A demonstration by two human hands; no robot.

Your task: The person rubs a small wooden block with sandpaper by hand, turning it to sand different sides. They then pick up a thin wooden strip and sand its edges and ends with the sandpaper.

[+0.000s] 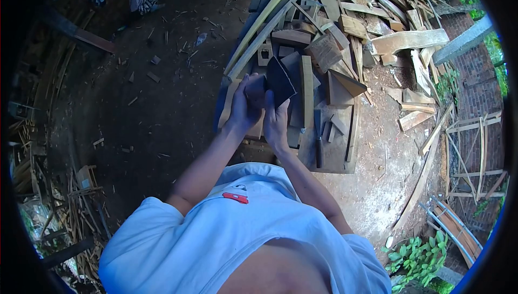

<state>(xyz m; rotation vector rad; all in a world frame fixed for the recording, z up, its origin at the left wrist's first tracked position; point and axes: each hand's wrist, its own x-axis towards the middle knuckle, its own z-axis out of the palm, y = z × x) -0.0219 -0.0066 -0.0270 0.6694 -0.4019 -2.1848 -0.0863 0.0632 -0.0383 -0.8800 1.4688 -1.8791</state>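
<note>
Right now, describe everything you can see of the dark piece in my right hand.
The dark piece is nearly black, broad and flat-looking, its upper end pointed, with a thin pale edge along its right side. Its material is hard to tell. It is tilted above the cluttered bench, lower part held in your right hand, thumb on the near face. Whether it touches the brownish block at its left is unclear.

Piled wood scraps point(353, 26) mark a woodworking workshop.

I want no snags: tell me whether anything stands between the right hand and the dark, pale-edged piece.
Nothing visible does: the right hand holds the dark, pale-edged piece directly. The left hand is beside it, not between.
</note>
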